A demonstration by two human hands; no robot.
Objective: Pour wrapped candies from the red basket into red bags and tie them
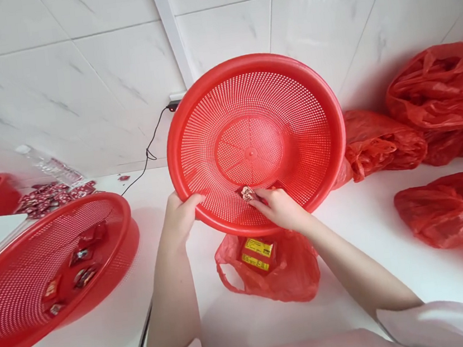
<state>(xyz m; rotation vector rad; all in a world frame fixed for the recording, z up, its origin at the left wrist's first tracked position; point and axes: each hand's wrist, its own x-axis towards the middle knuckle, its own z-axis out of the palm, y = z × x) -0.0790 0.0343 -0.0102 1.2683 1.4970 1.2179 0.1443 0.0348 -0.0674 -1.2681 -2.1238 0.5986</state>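
Note:
A red perforated basket (249,151) is tilted up in front of me, its inside facing me. My left hand (183,216) is closed on the basket's lower left rim, thumb inside. Over the basket's lower inner wall, my right hand (275,206) pinches a small red packet (247,194) with a pale printed patch. Another bit of dark red wrapper shows behind that hand's fingers. Below the basket, an open red plastic bag (297,278) lies on the white table (234,336), with a red pack with yellow labels (258,253) in it.
At the left, a second red basket (125,220) holds several small packets (84,276). Behind it lie a pile of red packets (51,198) and a clear plastic bottle (56,168). A black cable (147,154) runs along the wall. Several red bags (441,91) are at the right.

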